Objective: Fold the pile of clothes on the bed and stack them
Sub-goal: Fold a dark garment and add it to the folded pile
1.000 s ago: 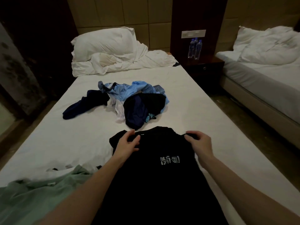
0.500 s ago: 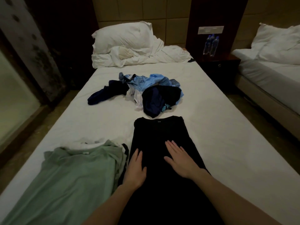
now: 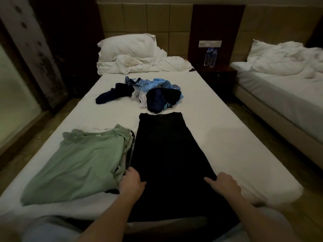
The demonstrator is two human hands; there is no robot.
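A black shirt (image 3: 167, 151) lies on the white bed (image 3: 227, 145) as a long narrow strip, sleeves folded in, collar at the far end. My left hand (image 3: 132, 182) holds its left edge near the bed's foot, thumb on top of the cloth. My right hand (image 3: 224, 186) holds the right edge the same way, thumb pointing inward. Their fingers are hidden by the backs of the hands. To the left a folded green shirt (image 3: 78, 163) tops a small stack. The unfolded pile (image 3: 150, 93) of blue, navy, black and white clothes sits mid-bed beyond the collar.
A white pillow (image 3: 125, 46) and a crumpled duvet (image 3: 157, 65) fill the head of the bed. A dark nightstand (image 3: 218, 74) with water bottles (image 3: 210, 57) stands to the right, then a second bed (image 3: 279, 88). A floor gap separates the beds.
The shirt's sleeves were folded in, hiding the print. Both hands then slid down from its middle to the lower side edges, and the view pulled back toward the bed's foot.
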